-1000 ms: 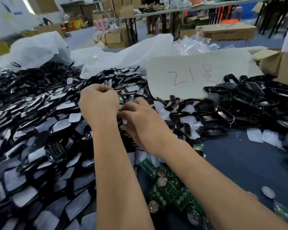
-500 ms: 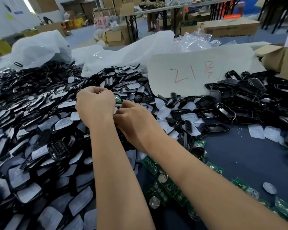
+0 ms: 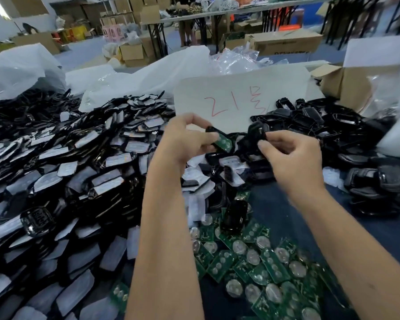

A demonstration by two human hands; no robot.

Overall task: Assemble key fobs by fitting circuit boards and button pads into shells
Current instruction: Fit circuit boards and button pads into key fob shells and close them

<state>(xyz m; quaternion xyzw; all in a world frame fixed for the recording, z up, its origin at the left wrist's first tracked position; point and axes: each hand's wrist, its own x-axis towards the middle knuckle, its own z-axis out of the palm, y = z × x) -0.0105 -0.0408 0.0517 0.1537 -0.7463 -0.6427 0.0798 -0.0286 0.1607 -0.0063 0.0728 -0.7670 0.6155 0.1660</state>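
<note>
Head view: both hands are hovering above the parts piles, raised for alignment.
Left hand (image 3: 185,139): fingers are pinching a black plastic shell half with a green circuit board (image 3: 223,142) seated inside, tilted toward the other hand.
Right hand (image 3: 291,155): fingertips are gripping a dark moulded shell piece (image 3: 257,132), apart from the board, probably being readied for mating.
Loose green boards (image 3: 259,262): lying near, within reach.

It was a small assembly workshop: heaps of black fob shells (image 3: 56,172) and green circuit boards (image 3: 259,269) covered the worktop (image 3: 286,222), with cardboard boxes (image 3: 284,43) stacked behind.
</note>
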